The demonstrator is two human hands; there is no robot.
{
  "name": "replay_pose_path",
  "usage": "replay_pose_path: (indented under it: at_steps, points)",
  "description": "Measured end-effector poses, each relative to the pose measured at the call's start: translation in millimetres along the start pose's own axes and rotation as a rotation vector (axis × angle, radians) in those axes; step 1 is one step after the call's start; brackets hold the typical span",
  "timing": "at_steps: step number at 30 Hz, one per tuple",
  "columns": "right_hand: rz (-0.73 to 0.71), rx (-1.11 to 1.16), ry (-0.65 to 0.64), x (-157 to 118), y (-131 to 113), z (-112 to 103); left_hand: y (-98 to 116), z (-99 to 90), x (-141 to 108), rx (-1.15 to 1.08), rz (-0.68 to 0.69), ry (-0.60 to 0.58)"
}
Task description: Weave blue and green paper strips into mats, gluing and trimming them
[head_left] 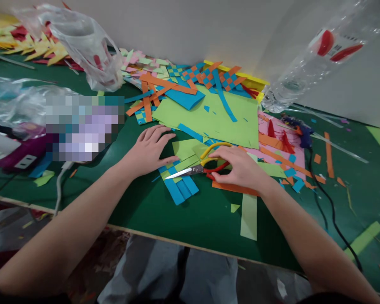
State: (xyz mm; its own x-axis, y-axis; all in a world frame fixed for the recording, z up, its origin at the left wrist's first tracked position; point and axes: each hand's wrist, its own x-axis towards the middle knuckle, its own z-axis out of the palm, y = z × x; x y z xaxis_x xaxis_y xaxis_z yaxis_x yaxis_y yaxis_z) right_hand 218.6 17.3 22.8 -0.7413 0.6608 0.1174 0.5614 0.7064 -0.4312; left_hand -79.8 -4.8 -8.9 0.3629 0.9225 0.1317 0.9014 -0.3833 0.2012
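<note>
My right hand (237, 166) grips a pair of scissors (196, 169) by yellow and red handles, blades pointing left. The blades lie over a small woven piece of blue and green paper strips (179, 185), and whether they touch it I cannot tell. My left hand (150, 152) rests with fingers spread on the table, its thumb at the top edge of the woven piece. Loose green strips (188, 152) extend from the weave up and to the right. An orange strip (229, 187) lies under my right hand, and a pale green strip (249, 217) is just below it.
Large green sheets (209, 120) lie behind my hands, with finished checkered weaves (209, 76) beyond. A plastic bottle (323, 55) leans at the back right. A black cable (329, 198) crosses the right side. Plastic bags (91, 46) and a blurred-out device (88, 131) are at left.
</note>
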Motion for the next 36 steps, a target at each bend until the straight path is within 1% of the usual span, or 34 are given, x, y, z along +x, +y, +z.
replay_pose_path:
  at_steps: [5,11,17,22,25,27,28,30,33,34,36]
  points:
    - [-0.002,0.025,-0.049,-3.7,2.6,-3.8,-0.8,1.3,0.0,0.018,-0.001,0.004]
    - [-0.011,0.054,-0.081,-7.5,6.7,-5.8,-0.6,0.5,0.2,0.0,-0.001,-0.003]
    - [-0.029,0.065,-0.118,-11.5,9.7,-12.6,-0.9,0.9,-0.3,0.016,-0.003,-0.003]
    - [-0.015,0.087,-0.188,-14.2,8.7,-18.7,-1.5,2.2,-0.5,0.035,0.01,0.011]
    - [0.019,0.163,-0.271,-16.8,7.9,-23.0,-2.1,3.4,-0.5,0.047,0.016,0.014]
    - [0.045,0.24,-0.294,-18.8,9.4,-25.6,-2.4,4.2,-0.4,0.047,0.015,0.017]
    - [0.06,0.274,-0.275,-19.7,11.1,-26.6,-2.4,4.5,-0.3,0.047,0.012,0.022]
    - [0.1,0.293,-0.18,-20.7,15.6,-27.5,-2.1,4.7,-0.3,0.048,0.01,0.031]
    - [0.148,0.224,-0.013,-19.3,22.0,-25.8,-1.3,3.9,-0.4,0.05,0.01,0.033]
    - [0.154,0.19,0.02,-18.3,23.2,-24.7,-1.1,3.5,-0.3,0.049,0.01,0.03]
    - [0.149,0.125,0.039,-16.0,24.1,-22.4,-0.8,2.7,-0.2,0.048,0.008,0.026]
